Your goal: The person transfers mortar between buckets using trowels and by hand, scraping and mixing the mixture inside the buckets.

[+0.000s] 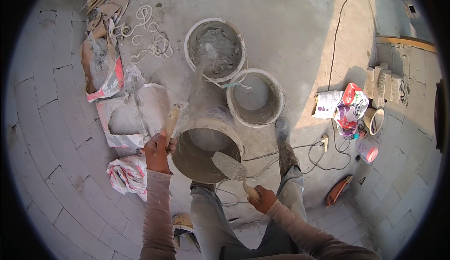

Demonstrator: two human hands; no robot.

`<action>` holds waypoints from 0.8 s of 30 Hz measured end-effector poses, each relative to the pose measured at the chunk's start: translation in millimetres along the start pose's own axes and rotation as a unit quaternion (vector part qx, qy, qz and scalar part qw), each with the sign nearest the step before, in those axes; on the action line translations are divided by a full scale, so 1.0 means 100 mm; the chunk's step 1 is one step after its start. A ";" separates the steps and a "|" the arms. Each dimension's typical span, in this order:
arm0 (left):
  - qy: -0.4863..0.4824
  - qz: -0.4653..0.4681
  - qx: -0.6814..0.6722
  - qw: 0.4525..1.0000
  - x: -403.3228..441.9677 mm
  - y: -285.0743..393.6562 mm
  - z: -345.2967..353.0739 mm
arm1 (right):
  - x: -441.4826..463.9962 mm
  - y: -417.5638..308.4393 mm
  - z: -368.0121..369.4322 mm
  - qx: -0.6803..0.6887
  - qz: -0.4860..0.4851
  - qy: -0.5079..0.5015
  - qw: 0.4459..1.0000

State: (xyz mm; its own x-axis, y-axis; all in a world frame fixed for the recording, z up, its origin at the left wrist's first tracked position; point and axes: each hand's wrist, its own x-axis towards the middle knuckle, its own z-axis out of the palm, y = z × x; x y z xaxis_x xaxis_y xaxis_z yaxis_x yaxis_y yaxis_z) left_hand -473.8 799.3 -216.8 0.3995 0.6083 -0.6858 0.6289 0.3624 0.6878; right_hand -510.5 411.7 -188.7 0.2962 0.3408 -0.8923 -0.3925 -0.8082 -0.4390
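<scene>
My left hand is closed round the wooden handle of a tool; the tool's far end, pale with dust, reaches up beside the nearest bucket. In my right hand is the wooden handle of a trowel, its blade lying over the right rim area of that bucket. The near bucket is tilted toward me, wet grey inside, with a pale bottom. Behind it, a bucket holds grey mortar, and another bucket to its right has a little pale material at its bottom.
Open bags of powder and a crumpled bag lie left, with a rope beyond. At right are a red and white bag, a small bucket, cables and blocks. Block walls stand on both sides.
</scene>
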 end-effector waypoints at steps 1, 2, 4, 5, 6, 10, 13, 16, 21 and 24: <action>-0.008 -0.040 -0.055 0.998 -0.27 -0.02 -0.04 | -0.08 -0.03 -0.13 -0.005 0.001 0.004 1.000; -0.025 -0.067 -0.082 0.994 -0.51 -0.06 -0.09 | -0.19 -0.07 -0.28 0.017 0.005 0.005 1.000; -0.042 -0.094 -0.112 0.988 -0.88 -0.18 -0.15 | -0.38 0.04 -0.52 0.054 0.004 0.013 0.998; -0.066 -0.089 -0.101 0.989 -1.04 -0.23 -0.17 | -0.46 0.14 -0.64 0.051 0.005 0.014 0.999; -0.090 -0.085 -0.089 0.988 -1.18 -0.28 -0.16 | -0.54 0.24 -0.76 0.077 0.009 0.031 0.997; -0.158 -0.131 -0.055 0.977 -1.52 -0.36 0.10 | -0.70 0.23 -1.25 0.221 0.083 0.040 0.971; -0.190 -0.159 -0.095 0.964 -1.69 -0.52 0.33 | -0.64 0.35 -1.40 0.257 0.132 0.061 0.955; -0.195 -0.126 -0.093 0.968 -1.83 -0.56 0.60 | -0.62 0.34 -1.44 0.308 0.148 0.076 0.937; -0.096 0.057 0.016 0.994 -1.83 -0.67 0.93 | -0.55 0.38 -1.41 0.404 0.148 0.071 0.900; -0.074 0.113 0.106 0.985 -1.74 -0.59 1.02 | -0.53 0.32 -1.39 0.410 0.133 0.065 0.900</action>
State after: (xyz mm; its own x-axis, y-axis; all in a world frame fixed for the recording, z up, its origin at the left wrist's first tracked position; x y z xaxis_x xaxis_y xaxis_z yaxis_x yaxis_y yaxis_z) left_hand -512.3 600.5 -162.0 0.6278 0.5414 -0.5593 0.6317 0.0655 0.7725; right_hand -417.5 300.6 -140.8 0.1762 0.0857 -0.9806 -0.9593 -0.2083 -0.1906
